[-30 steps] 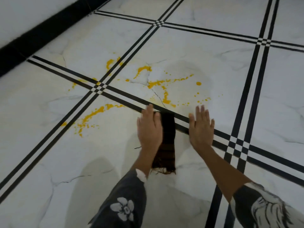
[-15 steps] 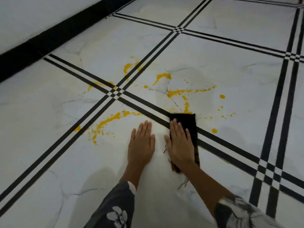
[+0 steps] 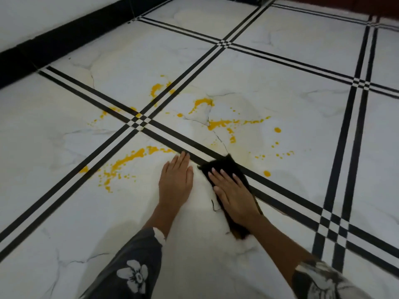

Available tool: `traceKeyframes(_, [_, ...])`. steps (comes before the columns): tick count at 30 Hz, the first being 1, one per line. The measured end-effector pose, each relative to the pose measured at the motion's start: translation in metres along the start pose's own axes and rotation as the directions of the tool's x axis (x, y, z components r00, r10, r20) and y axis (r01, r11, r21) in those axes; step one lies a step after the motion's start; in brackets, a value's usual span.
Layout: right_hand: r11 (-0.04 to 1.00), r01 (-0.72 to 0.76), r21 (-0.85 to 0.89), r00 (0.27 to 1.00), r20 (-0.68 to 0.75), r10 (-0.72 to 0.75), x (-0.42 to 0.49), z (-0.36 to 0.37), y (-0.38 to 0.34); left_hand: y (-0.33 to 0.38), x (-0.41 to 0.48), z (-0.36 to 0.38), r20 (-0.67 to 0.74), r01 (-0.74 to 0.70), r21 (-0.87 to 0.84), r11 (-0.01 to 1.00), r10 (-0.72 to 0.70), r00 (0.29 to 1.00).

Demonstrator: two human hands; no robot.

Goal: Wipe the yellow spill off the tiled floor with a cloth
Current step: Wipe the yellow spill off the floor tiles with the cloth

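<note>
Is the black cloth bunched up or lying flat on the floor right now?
Lying flat. The black cloth is pressed against the floor under the right hand, a long strip showing beyond fingertips and wrist. Whether it is folded double, I cannot tell.

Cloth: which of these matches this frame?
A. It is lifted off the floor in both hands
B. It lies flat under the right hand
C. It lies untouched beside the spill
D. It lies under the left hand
B: the right hand presses flat on the dark cloth, while the left hand rests on bare floor beside it.
</note>
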State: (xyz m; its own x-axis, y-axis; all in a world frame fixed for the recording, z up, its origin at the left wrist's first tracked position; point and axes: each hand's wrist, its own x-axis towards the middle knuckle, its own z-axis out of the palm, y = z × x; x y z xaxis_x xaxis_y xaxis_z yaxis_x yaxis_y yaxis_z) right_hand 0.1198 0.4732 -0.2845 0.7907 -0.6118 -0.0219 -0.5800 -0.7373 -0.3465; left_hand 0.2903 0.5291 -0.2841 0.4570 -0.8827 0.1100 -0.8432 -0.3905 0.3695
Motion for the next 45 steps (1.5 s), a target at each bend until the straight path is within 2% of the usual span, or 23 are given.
traceKeyframes(2, [0.998, -0.014, -0.065, 0.996, -0.088, 0.009, 0.021, 0.001, 0.020, 0.010, 0.026, 0.008, 0.058, -0.037, 0.039, 0.999, 0.035, 0.998])
traceKeyframes(3, [0.993, -0.067, -0.095, 0.993, -0.105, 0.057, 0.033, 0.000, 0.031, 0.015, 0.038, 0.014, 0.087, -0.041, 0.067, 0.997, 0.035, 0.996])
traceKeyframes(5, [0.964, -0.237, -0.118, 0.966, -0.130, 0.222, 0.058, -0.003, 0.054, 0.021, 0.052, 0.027, 0.102, -0.018, 0.118, 0.993, 0.006, 0.995])
traceKeyframes(7, [0.905, -0.419, -0.068, 0.895, -0.197, 0.400, 0.076, -0.011, 0.069, 0.022, 0.053, 0.032, 0.088, 0.000, 0.179, 0.984, -0.017, 0.996])
traceKeyframes(9, [0.869, -0.492, -0.051, 0.859, -0.189, 0.475, 0.082, -0.015, 0.068, 0.021, 0.052, 0.034, 0.077, -0.005, 0.174, 0.985, -0.008, 0.997])
traceKeyframes(11, [0.931, -0.349, -0.108, 0.927, -0.186, 0.326, 0.073, -0.009, 0.056, 0.022, 0.052, 0.032, 0.043, -0.009, 0.155, 0.988, 0.002, 0.999])
traceKeyframes(12, [0.958, -0.253, -0.134, 0.964, -0.119, 0.238, 0.069, -0.011, 0.052, 0.023, 0.052, 0.031, 0.026, 0.002, 0.145, 0.989, -0.006, 1.000])
traceKeyframes(14, [0.970, -0.152, -0.188, 0.988, -0.057, 0.144, 0.086, -0.020, 0.065, 0.023, 0.053, 0.032, 0.026, 0.010, 0.145, 0.989, -0.014, 1.000])
traceKeyframes(15, [0.968, -0.169, -0.183, 0.985, -0.067, 0.159, 0.101, -0.025, 0.073, 0.023, 0.051, 0.033, 0.027, 0.011, 0.145, 0.989, -0.015, 1.000])
traceKeyframes(18, [0.901, -0.426, -0.079, 0.901, -0.121, 0.416, 0.139, -0.028, 0.078, 0.023, 0.051, 0.034, 0.019, 0.032, 0.132, 0.991, -0.035, 0.999])
traceKeyframes(19, [0.892, -0.447, -0.068, 0.889, -0.141, 0.435, 0.140, -0.024, 0.071, 0.023, 0.053, 0.034, 0.024, 0.036, 0.140, 0.989, -0.039, 0.999])
traceKeyframes(20, [0.911, -0.406, -0.076, 0.908, -0.147, 0.393, 0.135, -0.020, 0.060, 0.024, 0.053, 0.033, 0.032, 0.038, 0.150, 0.988, -0.044, 0.999])
traceKeyframes(22, [0.967, -0.231, -0.104, 0.971, -0.088, 0.222, 0.123, -0.013, 0.049, 0.024, 0.052, 0.031, 0.052, 0.044, 0.157, 0.987, -0.053, 0.997])
traceKeyframes(24, [0.985, -0.146, -0.094, 0.989, -0.049, 0.142, 0.129, -0.015, 0.060, 0.025, 0.052, 0.030, 0.066, 0.044, 0.149, 0.988, -0.055, 0.996])
traceKeyframes(26, [0.975, -0.218, -0.047, 0.974, -0.080, 0.214, 0.148, -0.020, 0.070, 0.026, 0.058, 0.028, 0.057, 0.067, 0.142, 0.988, -0.075, 0.996])
traceKeyframes(29, [0.929, -0.364, -0.072, 0.927, -0.124, 0.353, 0.161, -0.018, 0.073, 0.028, 0.088, 0.031, 0.001, 0.168, 0.097, 0.981, -0.169, 0.986])
traceKeyframes(32, [0.900, -0.429, -0.073, 0.896, -0.166, 0.413, 0.159, -0.014, 0.069, 0.027, 0.105, 0.038, -0.019, 0.255, 0.098, 0.962, -0.254, 0.967])
traceKeyframes(34, [0.925, -0.374, -0.065, 0.921, -0.144, 0.362, 0.152, -0.015, 0.067, 0.027, 0.104, 0.040, -0.023, 0.256, 0.103, 0.961, -0.255, 0.967])
traceKeyframes(37, [0.979, -0.154, -0.135, 0.987, -0.071, 0.146, 0.145, -0.016, 0.065, 0.027, 0.103, 0.040, -0.026, 0.246, 0.109, 0.963, -0.244, 0.969])
traceKeyframes(39, [0.987, -0.063, -0.148, 0.998, -0.029, 0.059, 0.161, -0.022, 0.076, 0.027, 0.105, 0.040, -0.035, 0.243, 0.113, 0.964, -0.240, 0.970])
traceKeyframes(41, [0.981, -0.156, -0.116, 0.988, -0.038, 0.152, 0.182, -0.029, 0.088, 0.026, 0.104, 0.039, -0.015, 0.236, 0.113, 0.965, -0.236, 0.972])
traceKeyframes(43, [0.934, -0.353, -0.059, 0.933, -0.099, 0.346, 0.192, -0.029, 0.091, 0.024, 0.104, 0.039, -0.004, 0.234, 0.119, 0.965, -0.235, 0.972])
traceKeyframes(45, [0.907, -0.414, -0.080, 0.902, -0.170, 0.396, 0.175, -0.020, 0.076, 0.025, 0.105, 0.039, -0.010, 0.244, 0.116, 0.963, -0.244, 0.970])
